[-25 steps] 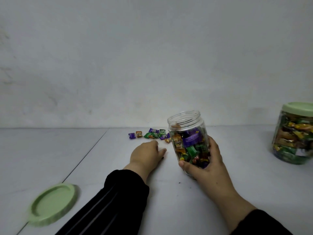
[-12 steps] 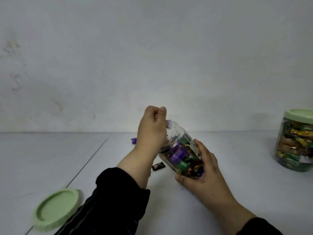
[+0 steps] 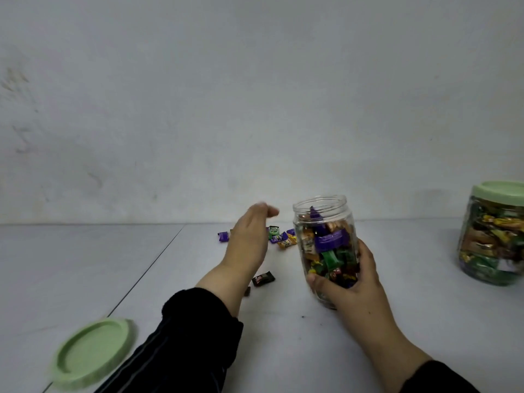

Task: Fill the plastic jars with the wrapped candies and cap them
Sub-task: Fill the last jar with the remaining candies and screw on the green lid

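The right hand (image 3: 357, 282) is gripping the open jar (image 3: 326, 245), with the thumb lying across the front near the base and the fingers wrapping round the far side. The jar is standing nearly upright, its bottom touching the white table (image 3: 283, 336) or sitting just above it; which one cannot be told. It is holding wrapped candies to well over half its height, purple, green and orange ones pressing against the clear wall, and its threaded mouth is showing no cap.

The left hand (image 3: 249, 236) is hovering just to the left of the jar, at about the height of its neck, with the fingers reaching out loosely and holding nothing; the fingertips are blurred. A dark sleeve (image 3: 181, 341) is covering the forearm behind it.

Beyond the left hand, between it and the jar, the loose candies (image 3: 279, 239) are lying in a small scatter on the table, one purple piece sitting apart to the hand's left. Under the left wrist a dark-wrapped candy (image 3: 263, 278) is resting alone, with another small dark piece half hidden by the arm.

Well to the left of the left sleeve, close to the person, a green lid (image 3: 90, 353) is lying on the table with its hollow side up. Far to the right of the right hand, the capped jar (image 3: 493, 236) is standing full of candies, its green cap sitting on top
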A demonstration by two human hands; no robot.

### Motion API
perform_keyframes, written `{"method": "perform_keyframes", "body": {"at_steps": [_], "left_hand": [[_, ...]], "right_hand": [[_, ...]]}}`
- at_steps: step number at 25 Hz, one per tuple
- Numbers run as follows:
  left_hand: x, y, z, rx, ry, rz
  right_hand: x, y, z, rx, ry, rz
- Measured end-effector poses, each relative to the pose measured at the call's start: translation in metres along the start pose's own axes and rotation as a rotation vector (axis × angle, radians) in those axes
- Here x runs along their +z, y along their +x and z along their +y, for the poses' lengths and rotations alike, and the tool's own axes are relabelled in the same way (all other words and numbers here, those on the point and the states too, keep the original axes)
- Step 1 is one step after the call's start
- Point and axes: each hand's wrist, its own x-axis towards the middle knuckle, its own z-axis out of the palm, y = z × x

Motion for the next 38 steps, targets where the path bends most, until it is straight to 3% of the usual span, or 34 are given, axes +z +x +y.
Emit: {"method": "perform_keyframes", "body": {"at_steps": [3,5,10,15,17,24,29,31,34,38], "left_hand": [[0.004,0.000,-0.055,-0.265,0.806,-0.334],[0.008,-0.001,-0.077,-0.287,1.024,-0.485],[0.025,0.029,-0.094,-0.147,1.016,-0.397],[0.043,0.061,-0.107,0.057,0.994,-0.500],[0.048,0.062,-0.110,0.142,1.002,-0.441],[0.030,0.036,-0.092,0.097,0.744,-0.231],[0.005,0.022,-0.037,-0.246,-0.100,0.293],[-0.007,0.024,-0.002,-0.293,-0.359,0.415],[-0.013,0.021,0.037,-0.137,-0.403,0.419],[-0.003,0.012,0.049,0.045,-0.307,0.288]], "right_hand": [[-0.001,0.001,0.000,-0.005,-0.014,0.015],[0.000,0.002,0.000,-0.002,-0.023,0.003],[0.004,0.004,0.006,0.006,0.020,-0.003],[0.006,0.007,0.010,0.005,0.051,-0.001],[0.006,0.008,0.011,-0.005,0.058,-0.005],[0.006,0.006,0.008,-0.020,-0.011,-0.018],[0.005,0.000,-0.002,-0.034,-0.152,-0.058],[0.007,-0.002,-0.004,-0.041,-0.187,-0.090],[0.009,-0.003,-0.003,-0.091,-0.206,-0.138],[0.011,-0.003,-0.002,-0.131,-0.214,-0.162]]}}
